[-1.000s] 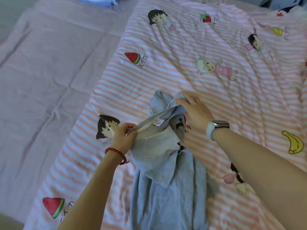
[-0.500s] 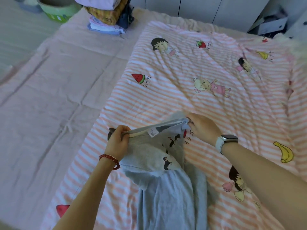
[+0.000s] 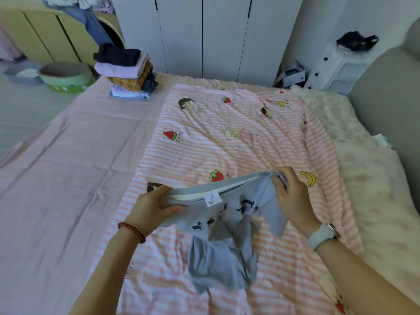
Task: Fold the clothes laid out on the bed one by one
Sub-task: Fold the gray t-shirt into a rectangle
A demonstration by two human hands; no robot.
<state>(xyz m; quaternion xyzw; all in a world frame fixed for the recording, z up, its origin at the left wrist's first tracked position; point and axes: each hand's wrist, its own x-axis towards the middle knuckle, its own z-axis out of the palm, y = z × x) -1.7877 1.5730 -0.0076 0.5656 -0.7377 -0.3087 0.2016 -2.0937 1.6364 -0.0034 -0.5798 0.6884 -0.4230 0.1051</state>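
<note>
both hands (image 3: 150, 206) (image 3: 293, 198) stretching grey garment (image 3: 229, 214) waistband

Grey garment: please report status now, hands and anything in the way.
Left hand and right hand grip the garment at its waistband ends. Top lifted, rest trailing on quilt. Nothing in the way.

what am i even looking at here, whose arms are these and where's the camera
There is no machine: these are a person's two bare arms, filmed by a wide-angle camera worn on the head, looking forward and down. The left hand, with a red bead bracelet, and the right hand, with a pale watch, each grip one end of a grey garment's waistband, lifting it above a striped pink blanket spread on the bed. At the bed's far corner stands a stack of folded clothes.
</note>
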